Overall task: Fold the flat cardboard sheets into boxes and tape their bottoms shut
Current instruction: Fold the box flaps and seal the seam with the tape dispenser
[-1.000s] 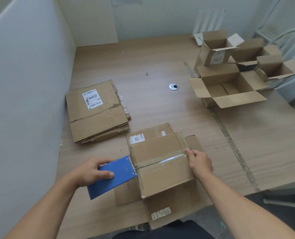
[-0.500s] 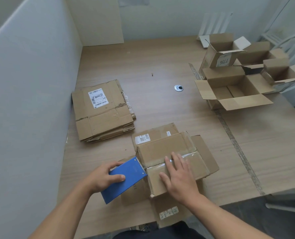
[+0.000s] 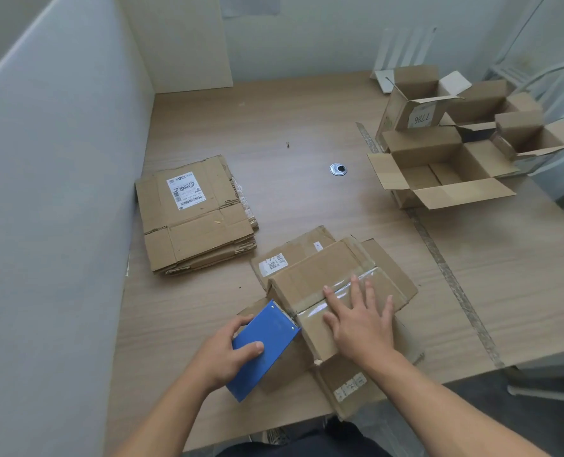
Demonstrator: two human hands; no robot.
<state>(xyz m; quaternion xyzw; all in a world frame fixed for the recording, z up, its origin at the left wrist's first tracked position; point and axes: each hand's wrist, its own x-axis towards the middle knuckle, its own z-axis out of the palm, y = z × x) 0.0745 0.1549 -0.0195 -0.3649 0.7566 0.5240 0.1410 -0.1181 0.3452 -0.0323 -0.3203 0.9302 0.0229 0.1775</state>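
1. Wooden table [image 3: 290, 192]: the upturned box [image 3: 320, 272] sits at its near edge, and the stack of flat sheets [image 3: 195, 219] lies by the left edge.
2. My right hand [image 3: 361, 321] has let go of the tape's far end. It now lies flat, fingers straight and spread, pressing the tape strip [image 3: 310, 312] onto the bottom seam.
3. My left hand [image 3: 228, 352] still grips the blue dispenser [image 3: 274, 331] at the box's left edge. I judge the strip stuck down but not yet cut.
4. A second ago I was pinching the tape; now I am smoothing it.

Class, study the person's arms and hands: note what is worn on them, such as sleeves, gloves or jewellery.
The left hand and right hand are bare: no gloves, rings or watch show. The left forearm and right forearm are uncovered to the frame's edge; no sleeve is in view.
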